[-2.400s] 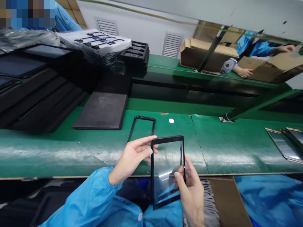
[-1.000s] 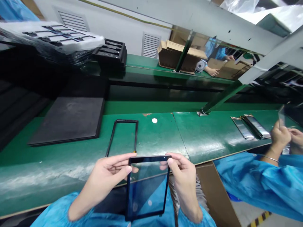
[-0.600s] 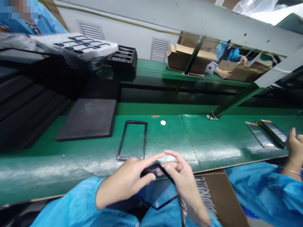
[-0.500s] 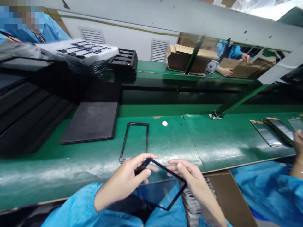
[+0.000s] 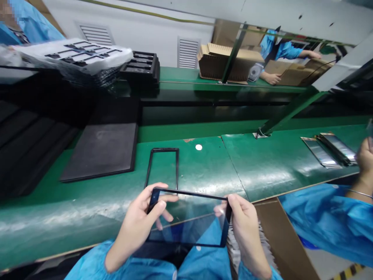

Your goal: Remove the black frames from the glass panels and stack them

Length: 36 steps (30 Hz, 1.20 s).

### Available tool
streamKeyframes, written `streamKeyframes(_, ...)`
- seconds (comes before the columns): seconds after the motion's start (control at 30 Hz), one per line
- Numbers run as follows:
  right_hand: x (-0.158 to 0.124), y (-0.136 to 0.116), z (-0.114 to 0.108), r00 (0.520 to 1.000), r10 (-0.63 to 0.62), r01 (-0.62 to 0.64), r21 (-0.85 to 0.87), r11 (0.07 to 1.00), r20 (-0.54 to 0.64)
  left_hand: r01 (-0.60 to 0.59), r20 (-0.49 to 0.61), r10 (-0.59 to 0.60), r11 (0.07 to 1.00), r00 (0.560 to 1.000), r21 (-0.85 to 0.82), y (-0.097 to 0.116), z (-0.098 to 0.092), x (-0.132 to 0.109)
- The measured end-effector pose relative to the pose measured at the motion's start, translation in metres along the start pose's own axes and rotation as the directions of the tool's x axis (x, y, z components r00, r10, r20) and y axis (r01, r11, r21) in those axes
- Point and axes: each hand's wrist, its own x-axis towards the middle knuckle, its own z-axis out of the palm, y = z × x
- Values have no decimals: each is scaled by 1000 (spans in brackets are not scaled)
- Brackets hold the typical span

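Observation:
A clear glass touch panel with a black border (image 5: 189, 219) is held level between my two hands, above my lap at the bench's front edge. My left hand (image 5: 142, 217) grips its left end, thumb on top and fingers showing through the glass beneath. At the opposite end, my right hand (image 5: 243, 221) pinches the upper right corner with the thumb in front. Just beyond my left fingers, a thin black rectangular frame (image 5: 177, 167) lies flat on the green bench (image 5: 204, 171); its near end is hidden behind my hand and the panel.
A black foam slab (image 5: 101, 151) and stacked black trays (image 5: 32, 144) stand left. Several display panels (image 5: 323, 151) lie right, beside a co-worker's hand (image 5: 365, 155). A green post (image 5: 285, 112) rises from the bench. Across it are bagged trays (image 5: 81, 54) and cardboard dividers (image 5: 230, 64).
The glass panel has turned from a slant to nearly level and faces me more. My right hand has closed on its right corner. The view has shifted slightly.

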Motion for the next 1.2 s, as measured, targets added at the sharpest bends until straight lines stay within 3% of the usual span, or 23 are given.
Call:
streamKeyframes(0.13,-3,5,1,996,-84,83,-38,996,-40,6,-39,-7,1000,999,-8,-8,1,-2)
streamKeyframes(0.23,-4,4,1,995,-101,101,-31,994,4,1,-55,-1,1000,998,6,-15,1,-3)
streamKeyframes(0.33,-7,0,0,994,-93,96,-53,994,52,-152,-48,158,982,986,113,-13,-1,-1)
streamKeyframes(0.4,-11,-3,0,994,-100,104,-96,990,54,-366,-39,400,871,916,329,-2,0,2)
streamKeyframes(0.43,-13,-5,1,993,-109,114,-118,986,48,-461,22,509,758,860,461,6,1,4)
streamKeyframes(0.47,-15,-6,1,991,-124,129,-140,982,42,-532,128,573,623,810,573,15,2,7)
streamKeyframes(0.53,-18,-6,2,988,-154,157,-177,972,32,-644,399,536,417,744,642,32,5,15)
streamKeyframes(0.57,-20,-6,2,986,-161,164,-186,969,31,-677,491,482,374,726,634,39,7,18)
streamKeyframes(0.63,-21,-4,3,987,-158,160,-186,969,29,-701,560,426,353,710,620,46,10,24)
streamKeyframes(0.8,-19,-2,5,991,-135,135,-132,982,9,-732,544,509,309,667,608,41,12,25)
streamKeyframes(0.87,-18,-5,9,990,-137,139,-132,982,24,-738,545,516,318,661,595,40,13,21)
streamKeyframes(0.93,-16,-9,15,986,-130,144,-143,979,103,-728,566,461,381,684,570,41,16,17)
streamKeyframes(1.03,-14,-14,24,947,-85,120,-98,988,309,-642,586,320,584,744,497,44,24,13)
streamKeyframes(1.1,-13,-13,26,929,-19,28,-19,999,369,-487,520,230,758,822,434,42,27,11)
streamKeyframes(1.2,-7,-5,20,949,44,-70,71,995,314,-145,350,52,959,935,245,34,25,8)
